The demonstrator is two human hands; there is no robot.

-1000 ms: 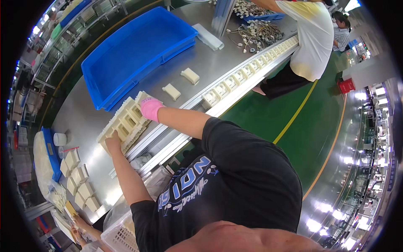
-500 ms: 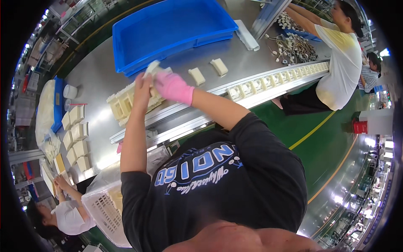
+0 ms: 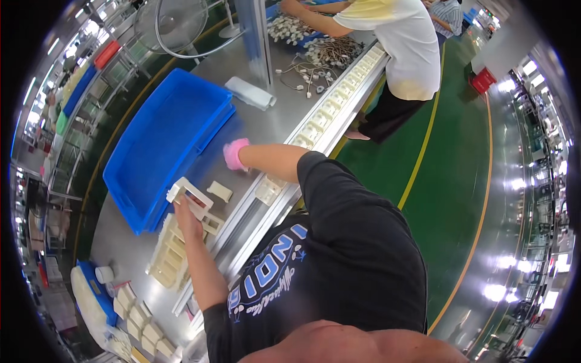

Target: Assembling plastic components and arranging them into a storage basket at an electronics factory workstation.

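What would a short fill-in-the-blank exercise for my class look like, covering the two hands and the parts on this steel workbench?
1. The left hand holds a cream rectangular plastic frame over a ____ of similar frames.
2. The right hand wears a ____ glove.
3. The large shallow plastic tray behind both hands is ____.
4. One small cream block lies on the grey steel workbench between the ____.

Missing words: stack; pink; blue; hands

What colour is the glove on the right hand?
Pink. The glove on the right hand shows clearly in the head view, beside the blue bin.
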